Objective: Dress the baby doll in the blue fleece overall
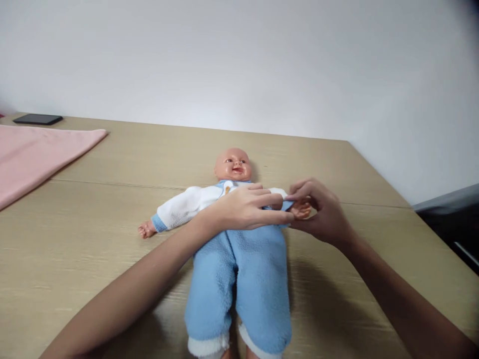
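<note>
A baby doll (239, 259) lies on its back on the wooden table (93, 239), head toward the wall. It wears a fleece suit with blue legs and white sleeves. My left hand (245, 207) lies across the doll's chest, fingers closed on the blue cuff of the doll's sleeve on the right side. My right hand (322, 212) is curled around the doll's small hand at that same cuff. The doll's other arm stretches out to the left, its bare hand resting on the table.
A pink cloth (33, 154) is spread on the table's far left. A dark phone (37, 119) lies behind it by the white wall. A dark grey object (452, 219) stands beyond the table's right edge.
</note>
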Tool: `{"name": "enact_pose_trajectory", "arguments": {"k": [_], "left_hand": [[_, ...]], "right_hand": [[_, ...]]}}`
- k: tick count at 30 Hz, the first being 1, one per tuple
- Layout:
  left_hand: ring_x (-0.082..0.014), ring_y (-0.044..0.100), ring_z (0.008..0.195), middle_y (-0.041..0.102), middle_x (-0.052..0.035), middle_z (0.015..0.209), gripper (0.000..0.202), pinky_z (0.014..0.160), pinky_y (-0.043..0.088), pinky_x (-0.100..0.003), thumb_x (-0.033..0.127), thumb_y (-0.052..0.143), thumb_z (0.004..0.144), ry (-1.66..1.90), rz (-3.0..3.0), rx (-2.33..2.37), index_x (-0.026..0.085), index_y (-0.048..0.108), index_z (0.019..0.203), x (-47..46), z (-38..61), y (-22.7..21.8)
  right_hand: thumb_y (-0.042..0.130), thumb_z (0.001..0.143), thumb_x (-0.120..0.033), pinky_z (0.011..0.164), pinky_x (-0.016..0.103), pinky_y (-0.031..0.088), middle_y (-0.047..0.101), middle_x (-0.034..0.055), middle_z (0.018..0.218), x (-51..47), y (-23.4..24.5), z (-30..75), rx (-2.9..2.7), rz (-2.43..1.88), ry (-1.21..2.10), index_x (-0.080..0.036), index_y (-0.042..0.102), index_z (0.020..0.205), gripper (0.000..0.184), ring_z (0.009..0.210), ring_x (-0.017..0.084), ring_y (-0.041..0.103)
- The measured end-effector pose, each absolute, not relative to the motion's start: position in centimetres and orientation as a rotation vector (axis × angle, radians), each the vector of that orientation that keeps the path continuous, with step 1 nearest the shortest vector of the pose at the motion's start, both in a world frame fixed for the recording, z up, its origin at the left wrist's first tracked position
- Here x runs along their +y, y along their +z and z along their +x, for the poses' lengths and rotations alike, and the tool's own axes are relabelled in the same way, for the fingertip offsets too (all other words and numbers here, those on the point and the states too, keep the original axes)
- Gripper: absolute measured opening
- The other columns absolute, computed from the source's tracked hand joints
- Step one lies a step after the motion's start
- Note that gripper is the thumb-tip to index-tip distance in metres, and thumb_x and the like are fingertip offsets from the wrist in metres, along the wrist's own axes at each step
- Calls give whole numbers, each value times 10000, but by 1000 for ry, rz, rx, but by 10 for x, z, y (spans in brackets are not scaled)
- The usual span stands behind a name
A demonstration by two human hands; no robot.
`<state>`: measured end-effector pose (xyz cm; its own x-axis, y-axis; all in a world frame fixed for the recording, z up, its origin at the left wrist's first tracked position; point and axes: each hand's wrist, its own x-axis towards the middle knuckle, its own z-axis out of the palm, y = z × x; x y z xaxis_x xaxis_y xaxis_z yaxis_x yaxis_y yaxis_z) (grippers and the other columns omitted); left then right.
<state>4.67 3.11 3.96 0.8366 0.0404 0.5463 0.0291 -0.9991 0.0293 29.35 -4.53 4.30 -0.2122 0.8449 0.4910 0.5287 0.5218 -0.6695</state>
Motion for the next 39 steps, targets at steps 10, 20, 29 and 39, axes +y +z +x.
{"name": "enact_pose_trajectory", "arguments": {"k": [10, 20, 29, 39], "left_hand": [[-213, 766, 974, 840, -69, 1030, 73, 903, 565, -338, 256, 716, 1042, 965, 2241, 46, 210, 768, 1063, 21, 49, 48], [-177, 709, 833, 764, -25, 896, 115, 778, 534, -295, 276, 776, 973, 850, 2013, 304, 179, 717, 961, 13, 52, 66], [-196, 702, 869, 785, -37, 926, 238, 784, 476, -308, 396, 817, 980, 872, 2162, 561, 172, 750, 937, 28, 51, 56], [-238, 682, 813, 793, -92, 949, 234, 726, 404, -350, 370, 592, 1126, 449, 2557, 965, 163, 682, 1064, 19, 45, 61]], "right_hand": [[821, 949, -331, 887, 375, 646, 723, 88, 1264, -55, 54, 286, -2167, -1164, 662, -278, 743, 1150, 222, 1103, 261, 713], [793, 987, -389, 1283, 543, 506, 623, 87, 1655, -66, 49, 282, -1980, -1092, 1117, -321, 586, 1604, 654, 1550, 334, 582], [752, 997, -565, 942, 377, 629, 753, 42, 1024, -78, 15, 249, -1235, -1119, 1254, -248, 766, 1047, 322, 948, 220, 717], [895, 791, -673, 691, 297, 541, 688, -1, 846, -61, -19, 247, -875, -1211, 1188, -261, 710, 843, 455, 770, 182, 622]]}}
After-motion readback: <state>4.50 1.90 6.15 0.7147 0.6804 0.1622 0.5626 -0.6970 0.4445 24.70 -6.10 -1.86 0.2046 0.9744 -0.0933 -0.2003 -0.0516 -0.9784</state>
